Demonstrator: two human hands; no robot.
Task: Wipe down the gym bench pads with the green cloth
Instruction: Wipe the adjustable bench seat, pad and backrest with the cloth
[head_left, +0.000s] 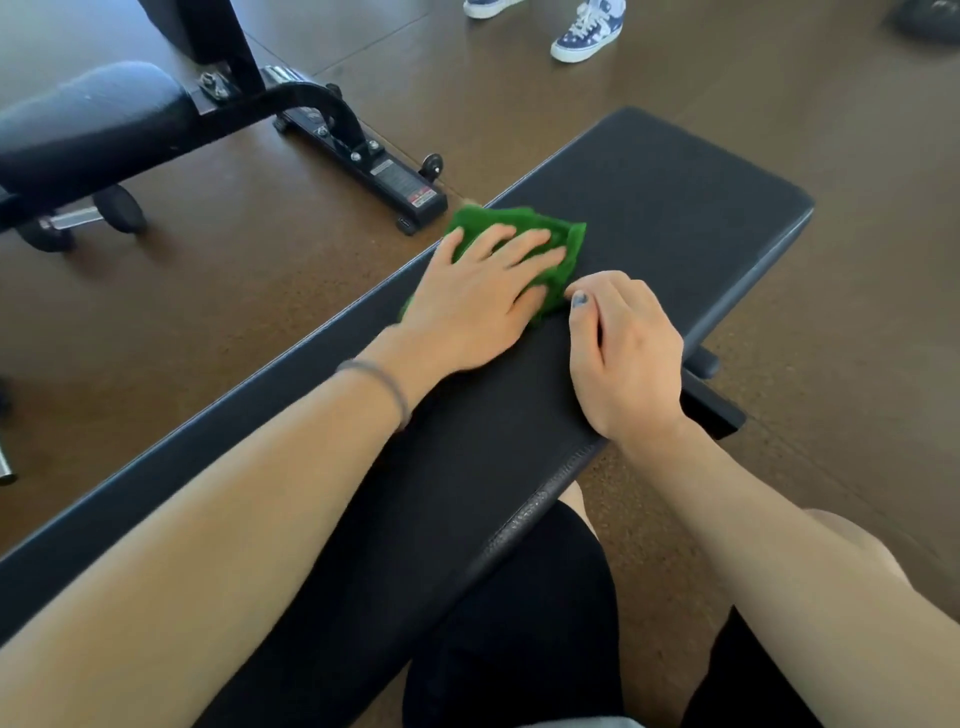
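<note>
A: Where's the green cloth (524, 244) right now?

B: Bunched on the bench pad (675, 208), toward its left edge, about midway along. The left hand (478, 301) lies flat on it, fingers straight and spread, pressing down rather than clutching.

A: And the right hand (623, 348)?

B: It rests on the pad just right of the cloth, fingers curled loosely under, thumb tip at the cloth's near corner. I can't tell whether it pinches that corner or only touches it.

A: How should this stroke go?

B: I'd judge the far end of the pad still needs covering. Keep the palm flat, spread the cloth wider so it isn't a lump, and work in overlapping passes out to the far edge and along both sides.

A: Any containers about?

B: None visible, no bucket or spray bottle. Beyond the pad there's another bench (93, 119) at far left, a dumbbell (78, 218) beneath it, and someone's sneakers (587, 31) on the brown floor (260, 260).
</note>
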